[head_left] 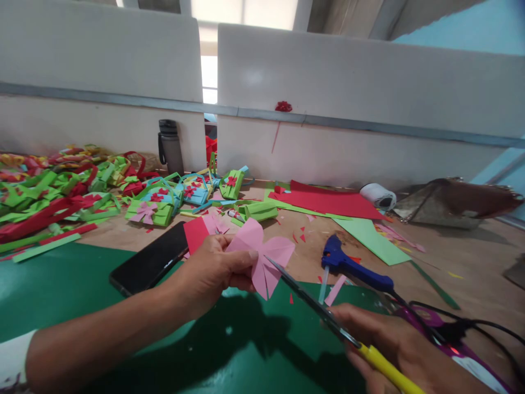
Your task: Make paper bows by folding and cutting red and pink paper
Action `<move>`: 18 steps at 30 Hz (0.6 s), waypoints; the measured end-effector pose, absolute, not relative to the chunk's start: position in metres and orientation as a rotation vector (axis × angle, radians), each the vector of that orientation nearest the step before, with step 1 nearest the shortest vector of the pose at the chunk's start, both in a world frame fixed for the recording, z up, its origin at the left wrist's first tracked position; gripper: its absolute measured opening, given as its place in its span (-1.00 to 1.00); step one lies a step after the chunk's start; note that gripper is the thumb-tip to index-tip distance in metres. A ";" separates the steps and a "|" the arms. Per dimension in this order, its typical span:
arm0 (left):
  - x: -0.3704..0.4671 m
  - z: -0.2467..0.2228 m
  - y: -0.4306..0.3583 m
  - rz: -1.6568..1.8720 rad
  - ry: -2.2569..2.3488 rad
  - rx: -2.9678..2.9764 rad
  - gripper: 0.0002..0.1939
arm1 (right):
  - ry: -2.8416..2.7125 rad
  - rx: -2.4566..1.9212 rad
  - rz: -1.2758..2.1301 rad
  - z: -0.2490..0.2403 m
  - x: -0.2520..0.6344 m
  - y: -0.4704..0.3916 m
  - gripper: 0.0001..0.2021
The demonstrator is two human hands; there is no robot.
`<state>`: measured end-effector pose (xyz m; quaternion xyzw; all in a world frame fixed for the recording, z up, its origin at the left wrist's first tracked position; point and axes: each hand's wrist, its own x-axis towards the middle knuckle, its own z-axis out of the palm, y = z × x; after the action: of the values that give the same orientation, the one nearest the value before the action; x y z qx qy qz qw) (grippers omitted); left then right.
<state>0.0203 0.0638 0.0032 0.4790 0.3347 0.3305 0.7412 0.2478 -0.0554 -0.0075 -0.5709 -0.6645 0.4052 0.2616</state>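
Pinching a folded pink paper flower [262,254] between thumb and fingers, the left hand [217,268] lifts it above the green cutting mat [61,284], petals fanned rightward so the blades can reach them. The right hand [381,339] is closed around yellow-handled scissors [328,317], tips touching the flower's near edge. Just right lies a blue glue gun [353,265]; a black phone [150,262] rests left. Farther left, finished paper baskets [151,210] are heaped out of the way.

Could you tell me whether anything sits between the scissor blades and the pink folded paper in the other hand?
Nothing visible does: the scissors in the right hand already have their tips at the pink paper held by the left hand.
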 end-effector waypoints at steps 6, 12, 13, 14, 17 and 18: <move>0.020 0.002 0.063 0.727 0.728 1.045 -0.82 | -1.677 -1.621 1.441 -0.001 0.247 -0.053 -0.60; 0.020 0.001 0.064 0.730 0.730 1.036 -0.82 | -1.591 -1.466 1.617 0.002 0.245 -0.053 -0.47; 0.020 0.001 0.064 0.729 0.726 1.036 -0.81 | -1.582 -1.457 1.629 0.002 0.245 -0.052 -0.46; 0.020 0.000 0.064 0.730 0.722 1.038 -0.81 | -1.576 -1.452 1.631 0.002 0.244 -0.052 -0.45; 0.020 0.000 0.064 0.725 0.715 1.048 -0.82 | -1.560 -1.455 1.652 0.002 0.243 -0.052 -0.43; 0.019 0.000 0.064 0.724 0.714 1.049 -0.83 | -1.556 -1.461 1.655 0.002 0.243 -0.053 -0.43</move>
<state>0.0194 0.0637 0.0004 0.4789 0.3260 0.3306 0.7450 0.2431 -0.0527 0.0017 -0.5277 -0.5623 0.5979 0.2186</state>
